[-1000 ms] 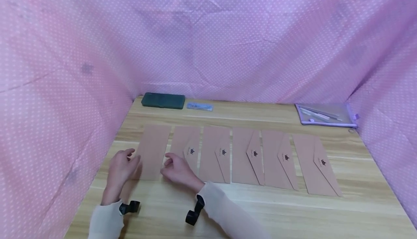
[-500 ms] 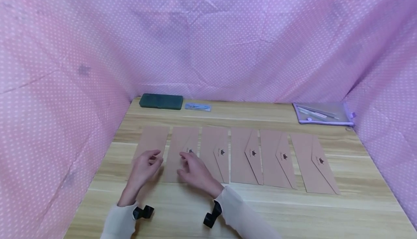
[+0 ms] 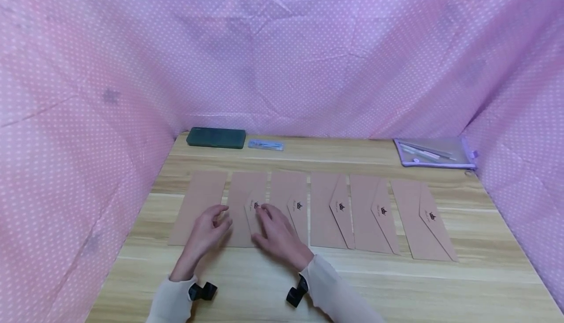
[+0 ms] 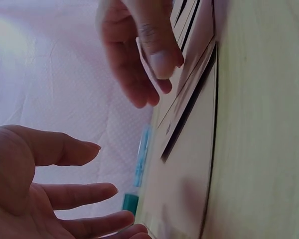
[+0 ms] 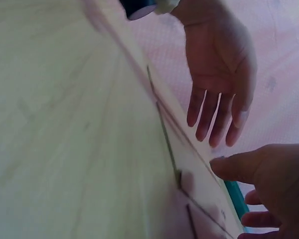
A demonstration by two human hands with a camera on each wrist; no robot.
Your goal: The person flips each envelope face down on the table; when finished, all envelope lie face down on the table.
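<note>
Several brown kraft envelopes lie side by side in a row across the wooden table. My left hand (image 3: pixel 209 230) is over the gap between the plain leftmost envelope (image 3: pixel 198 208) and the second envelope (image 3: pixel 240 191), its fingers apart and loosely bent. Over the second and third envelope (image 3: pixel 286 183) is my right hand (image 3: pixel 282 235), fingertips overlapping the crown print in the head view. Both wrist views show the hands raised above the paper, with nothing in either. The right-hand envelopes, like the last one (image 3: pixel 414 225), have pointed flaps with dark crown prints.
A dark green case (image 3: pixel 216 138) and a small blue packet (image 3: pixel 266 145) lie along the back left edge. At the back right is a clear pouch (image 3: pixel 402 154) with purple trim, holding pens. Pink dotted cloth (image 3: pixel 282 68) hangs behind and at both sides.
Both hands have moved right, the left from the leftmost envelope's outer edge, the right from the second envelope's left edge. The envelopes stay in their row; the head view has shifted slightly.
</note>
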